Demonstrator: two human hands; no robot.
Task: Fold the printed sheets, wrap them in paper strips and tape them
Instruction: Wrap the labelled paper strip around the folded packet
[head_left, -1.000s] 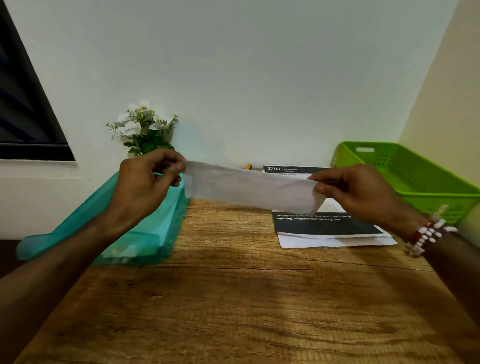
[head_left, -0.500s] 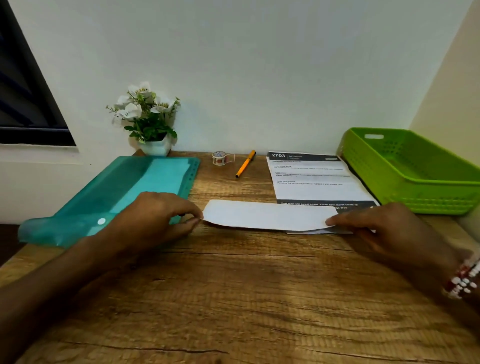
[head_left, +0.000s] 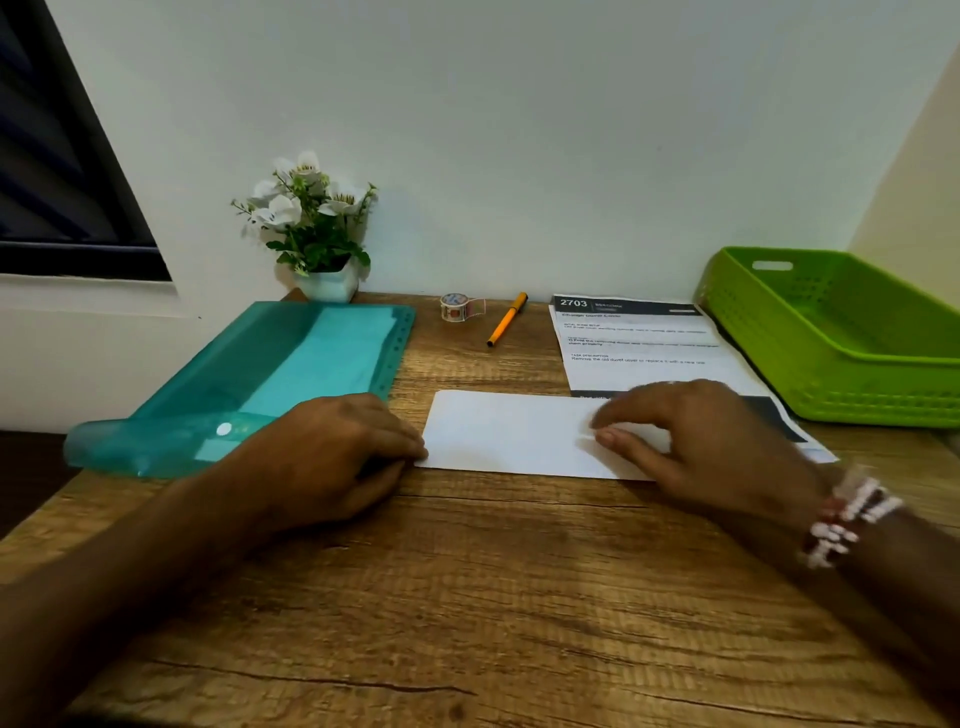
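A plain pale wall (head_left: 519, 130) fills the view from eleven to one o'clock, evenly lit, and meets a cream side wall (head_left: 917, 171) at two o'clock. At ten o'clock a dark window (head_left: 57, 171) sits above a white sill (head_left: 88, 299). Below runs the desk (head_left: 467, 597) in warm brown wood with heavy grain, with a dark line across it at six o'clock. It is brighter down the middle and dimmer towards its sides.

Folder (head_left: 291, 374), flowerpot (head_left: 327, 283) (white blooms), orange pen (head_left: 506, 326) and green basket (head_left: 857, 395) sit on the desk (head_left: 493, 597).

Folded sheet (head_left: 509, 434) flat on table (head_left: 467, 597); left hand (head_left: 332, 452) pinching left edge; right hand (head_left: 691, 441) pressing top
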